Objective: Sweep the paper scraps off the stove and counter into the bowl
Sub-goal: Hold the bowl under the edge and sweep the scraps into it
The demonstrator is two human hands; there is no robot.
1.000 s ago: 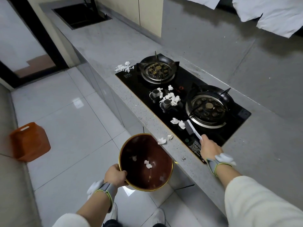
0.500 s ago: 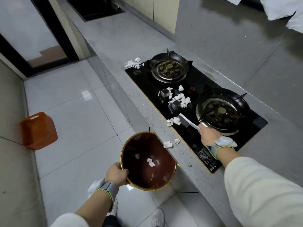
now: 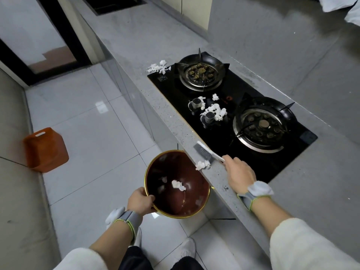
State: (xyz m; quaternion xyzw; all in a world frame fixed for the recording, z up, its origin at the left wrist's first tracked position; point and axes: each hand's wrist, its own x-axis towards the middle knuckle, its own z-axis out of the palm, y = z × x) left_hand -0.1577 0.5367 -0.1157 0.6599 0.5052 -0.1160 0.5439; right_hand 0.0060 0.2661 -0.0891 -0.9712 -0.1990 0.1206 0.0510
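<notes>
White brush (image 3: 206, 152) gripped in right hand (image 3: 240, 175), left hand (image 3: 139, 201) clasping bowl (image 3: 206, 193) rim

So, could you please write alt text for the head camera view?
A person's right hand sweeps a small brush against paper scraps at the counter edge, while the left hand holds a dark red bowl just below. More scraps lie on the black stove.

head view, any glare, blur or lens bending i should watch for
Head view: ceiling-light glare on the floor tiles; the counter edge and floor lines bow from the wide lens; the brush in the right hand is slightly soft; scraps in the bowl stay readable.
</notes>
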